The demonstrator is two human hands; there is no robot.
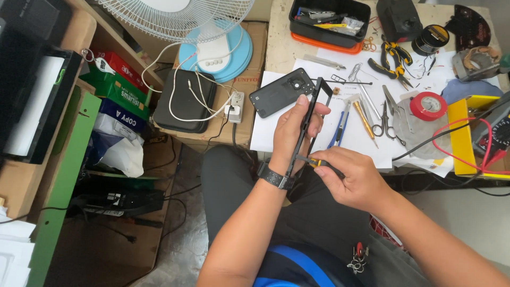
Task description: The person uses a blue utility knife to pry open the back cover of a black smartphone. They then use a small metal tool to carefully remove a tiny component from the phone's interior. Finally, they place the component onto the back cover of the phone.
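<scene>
Left hand (293, 130) fingers clamped on a black phone frame (311, 119), held edge-on. Right hand (353, 178) fingers pinch a small tool (313, 160) against the frame's lower end. Phone (281, 91) lies on the bench (281, 48) just above the frame.

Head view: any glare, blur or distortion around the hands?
Head view: even, soft light and no harsh glare; the left hand holding the thin black phone frame and the right hand are sharp; wide-angle bending shows at the wooden table edge.

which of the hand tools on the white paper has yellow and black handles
The pliers near the top of the paper, below the black tray. The scissors are bare metal.
</scene>
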